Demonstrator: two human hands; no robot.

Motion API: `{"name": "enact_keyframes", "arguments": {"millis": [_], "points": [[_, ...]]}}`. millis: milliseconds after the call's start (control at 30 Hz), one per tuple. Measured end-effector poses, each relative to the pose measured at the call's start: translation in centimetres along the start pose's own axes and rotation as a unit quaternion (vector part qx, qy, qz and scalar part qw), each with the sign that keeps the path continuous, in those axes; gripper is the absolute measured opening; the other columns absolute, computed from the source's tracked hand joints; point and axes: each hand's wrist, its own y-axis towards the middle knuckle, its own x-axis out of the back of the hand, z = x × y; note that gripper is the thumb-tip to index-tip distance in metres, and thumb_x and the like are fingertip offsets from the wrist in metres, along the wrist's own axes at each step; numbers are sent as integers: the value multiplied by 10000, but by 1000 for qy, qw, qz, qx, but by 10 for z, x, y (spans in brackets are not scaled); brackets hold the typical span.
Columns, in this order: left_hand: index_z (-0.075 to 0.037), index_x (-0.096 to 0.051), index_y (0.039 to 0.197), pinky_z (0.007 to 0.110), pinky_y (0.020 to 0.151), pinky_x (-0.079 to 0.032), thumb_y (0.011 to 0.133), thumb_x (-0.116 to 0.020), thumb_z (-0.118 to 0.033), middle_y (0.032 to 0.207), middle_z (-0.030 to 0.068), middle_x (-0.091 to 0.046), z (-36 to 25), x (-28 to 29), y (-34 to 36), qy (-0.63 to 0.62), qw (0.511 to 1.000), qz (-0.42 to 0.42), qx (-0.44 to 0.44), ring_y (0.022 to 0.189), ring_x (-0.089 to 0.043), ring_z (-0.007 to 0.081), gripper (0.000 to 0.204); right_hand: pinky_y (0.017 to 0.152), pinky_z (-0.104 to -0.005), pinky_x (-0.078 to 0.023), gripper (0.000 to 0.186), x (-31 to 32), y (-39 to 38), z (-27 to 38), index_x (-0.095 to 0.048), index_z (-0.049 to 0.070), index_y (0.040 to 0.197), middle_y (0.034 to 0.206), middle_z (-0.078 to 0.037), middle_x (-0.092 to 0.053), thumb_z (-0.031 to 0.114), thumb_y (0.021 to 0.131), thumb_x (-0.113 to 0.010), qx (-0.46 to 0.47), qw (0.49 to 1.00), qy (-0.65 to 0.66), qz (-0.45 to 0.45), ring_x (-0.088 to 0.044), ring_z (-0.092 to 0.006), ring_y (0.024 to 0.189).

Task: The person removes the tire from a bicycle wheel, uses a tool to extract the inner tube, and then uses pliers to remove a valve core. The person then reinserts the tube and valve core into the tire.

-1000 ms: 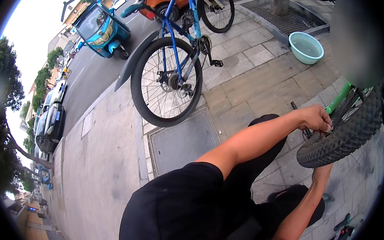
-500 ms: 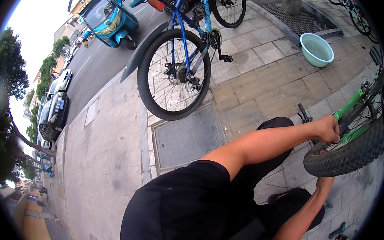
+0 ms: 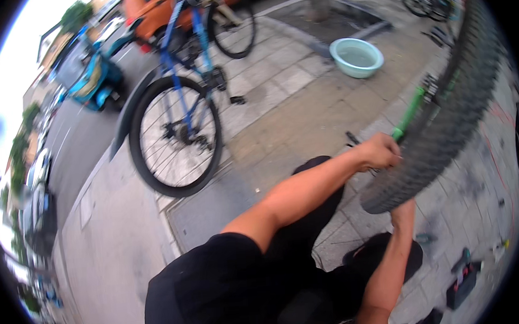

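Observation:
A knobbly black bicycle tyre (image 3: 449,139) stands tilted in front of me at the right, beside the green frame tube (image 3: 409,114) of a bicycle. My left hand (image 3: 381,152) is closed with bent fingers at the near side of the wheel, just below the green tube. What its fingers grip, if anything, is hidden. My right hand (image 3: 402,213) reaches up to the lower edge of the tyre from the other side. The tyre covers most of its fingers.
A pale green basin (image 3: 357,58) of water sits on the paving. To the left stands a blue bicycle (image 3: 178,116). Tools and a dark case (image 3: 461,285) lie on the ground at the lower right. A blue three-wheeler (image 3: 89,77) and an orange car (image 3: 152,12) are on the road.
My view has swung to the right, so the blue bicycle and basin sit further left. Tools at the lower right show more. Both hands stay at the wheel.

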Motion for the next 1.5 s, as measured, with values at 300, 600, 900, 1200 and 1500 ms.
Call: {"name": "enact_keyframes", "arguments": {"millis": [300, 600, 900, 1200, 1500], "points": [[28, -705, 1223, 250, 666, -485, 979, -680, -232, 981, 93, -761, -22, 12, -16, 45, 990, 132, 26, 886, -718, 142, 357, 608, -370, -503, 283, 8, 7, 26, -723, -35, 795, 622, -158, -625, 244, 806, -676, -109, 986, -119, 44, -637, -203, 599], [-2, -648, 989, 199, 548, -378, 946, -727, -95, 843, 57, -679, -40, -5, -23, -10, 995, 31, 99, 667, -590, 101, 129, 585, -334, -484, 264, 9, 3, 34, -734, -52, 811, 641, -102, -661, 210, 820, -698, -138, 985, -83, 56, -591, -128, 599], [-1, -659, 1017, 218, 605, -442, 980, -695, -130, 859, 41, -676, -44, -4, -23, 3, 993, 76, 94, 750, -647, 123, 140, 667, -420, -539, 263, 7, 1, 27, -753, -9, 791, 677, -214, -669, 242, 780, -676, -118, 990, -67, 25, -684, -320, 652], [-13, -642, 1012, 227, 598, -437, 975, -705, -139, 900, 51, -695, -29, -2, -19, 17, 997, 21, 75, 745, -659, 141, 145, 697, -456, -548, 269, 10, 0, 31, -746, -24, 781, 707, -273, -654, 230, 760, -661, -101, 992, -63, 30, -688, -401, 688], [6, -682, 1133, 221, 558, -444, 992, -681, -123, 944, 89, -728, -33, 8, -20, 0, 993, 79, 90, 794, -709, 147, 191, 708, -477, -544, 267, 14, 0, 35, -718, -40, 735, 708, -282, -648, 219, 751, -660, -95, 992, -77, 43, -676, -430, 705]]}}
